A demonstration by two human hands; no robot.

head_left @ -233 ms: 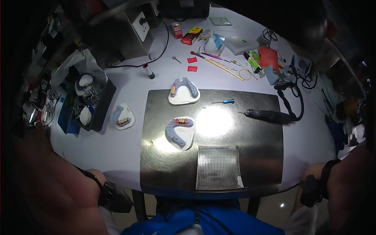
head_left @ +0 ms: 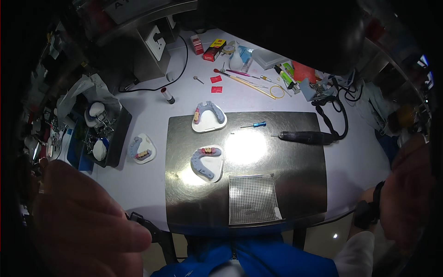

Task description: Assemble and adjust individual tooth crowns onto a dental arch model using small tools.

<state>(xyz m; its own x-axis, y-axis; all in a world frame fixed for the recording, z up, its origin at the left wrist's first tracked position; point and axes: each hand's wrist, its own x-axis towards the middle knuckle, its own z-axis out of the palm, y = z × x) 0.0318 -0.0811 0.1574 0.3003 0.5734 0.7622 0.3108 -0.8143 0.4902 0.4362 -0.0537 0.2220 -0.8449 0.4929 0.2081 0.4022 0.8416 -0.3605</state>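
Observation:
Close to the camera at the lower left, my left hand [head_left: 87,221] is raised with its fingers curled inward; what they hold, if anything, is hidden. My right hand [head_left: 408,198] is raised at the far right, dark and partly cut off, its fingers unclear. Neither touches the table things. Between them, on a metal plate [head_left: 194,214], stand two grey dental models on white bases, a far one [head_left: 217,114] and a nearer one [head_left: 199,165]. Another dental model [head_left: 138,150] sits left of the plate. A blue-handled screwdriver [head_left: 258,124] and a black handpiece [head_left: 307,137] lie farther right.
A perforated metal tray [head_left: 253,198] lies at the plate's front edge. At left stands a dark bin [head_left: 121,138] of metal parts. Brushes [head_left: 249,83], red packets [head_left: 216,89], small boxes [head_left: 214,50] and a cabled blue stand [head_left: 310,90] lie at the back.
My left hand has come farther into view at the lower left, its curled fingers now showing. The whole view has shifted slightly; the table things keep their places.

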